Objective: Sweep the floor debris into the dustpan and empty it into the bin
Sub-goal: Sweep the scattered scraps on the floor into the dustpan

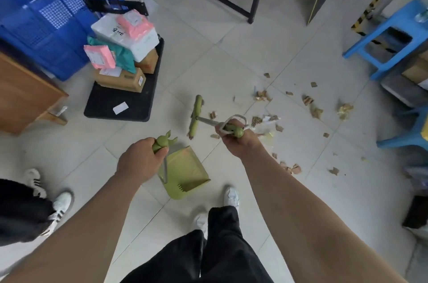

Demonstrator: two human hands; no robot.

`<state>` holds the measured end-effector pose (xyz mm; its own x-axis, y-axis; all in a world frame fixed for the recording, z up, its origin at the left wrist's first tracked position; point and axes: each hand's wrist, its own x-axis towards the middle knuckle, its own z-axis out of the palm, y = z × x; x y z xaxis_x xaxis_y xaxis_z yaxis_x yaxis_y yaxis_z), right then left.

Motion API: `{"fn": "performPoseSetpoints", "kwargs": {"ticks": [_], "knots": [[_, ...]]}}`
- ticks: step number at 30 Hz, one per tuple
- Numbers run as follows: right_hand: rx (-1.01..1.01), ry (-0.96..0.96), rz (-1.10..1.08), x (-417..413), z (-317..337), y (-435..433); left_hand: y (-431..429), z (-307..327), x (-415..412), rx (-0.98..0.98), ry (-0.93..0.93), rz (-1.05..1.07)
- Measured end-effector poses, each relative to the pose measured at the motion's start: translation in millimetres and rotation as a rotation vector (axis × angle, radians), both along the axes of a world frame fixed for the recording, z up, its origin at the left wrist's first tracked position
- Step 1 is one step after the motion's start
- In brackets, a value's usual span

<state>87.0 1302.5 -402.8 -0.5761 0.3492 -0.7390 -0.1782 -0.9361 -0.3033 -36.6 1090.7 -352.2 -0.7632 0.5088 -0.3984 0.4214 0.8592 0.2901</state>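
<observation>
Barely started. Strewn over floor [231, 51], right of dustpan [185, 167]: cardboard debris [261, 95], unswept. Nothing evident inside pan. Gripping dustpan handle in left hand [139, 160], broom [195, 116] handle in right hand [236, 141], 2 fists wrapped tight. No bin visible; sweeping, emptying ahead.

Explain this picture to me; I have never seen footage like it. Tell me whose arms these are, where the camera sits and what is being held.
There is no machine here. A person wears a wide-angle camera on the head, so you look down along their own arms and legs to the tiled floor. The left hand grips the tall handle of a green dustpan near their feet. The right hand grips the handle of a matching broom, whose head is out in front. Torn cardboard scraps lie scattered to the right of it. Further off are a trolley stacked with parcels, a blue stool and a second person's shoes.
</observation>
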Motion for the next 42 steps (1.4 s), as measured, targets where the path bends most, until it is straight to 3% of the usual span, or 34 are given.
{"fn": "performPoseSetpoints", "kwargs": {"ticks": [10,26,32,42], "knots": [[-0.099,-0.165,0.021,-43.0,-26.5,57.1,35.6,-9.3,-9.6,-0.008,-0.028,0.127],[-0.119,-0.465,-0.109,74.6,-13.2,194.5,144.1,-3.9,3.5,0.053,-0.037,0.019],[-0.053,-0.409,-0.101,104.2,4.2,218.0,179.5,-3.9,6.3,0.076,-0.039,-0.027],[-0.064,-0.227,-0.214,62.7,15.1,242.8,221.3,0.3,-19.7,0.106,-0.015,-0.073]]}}
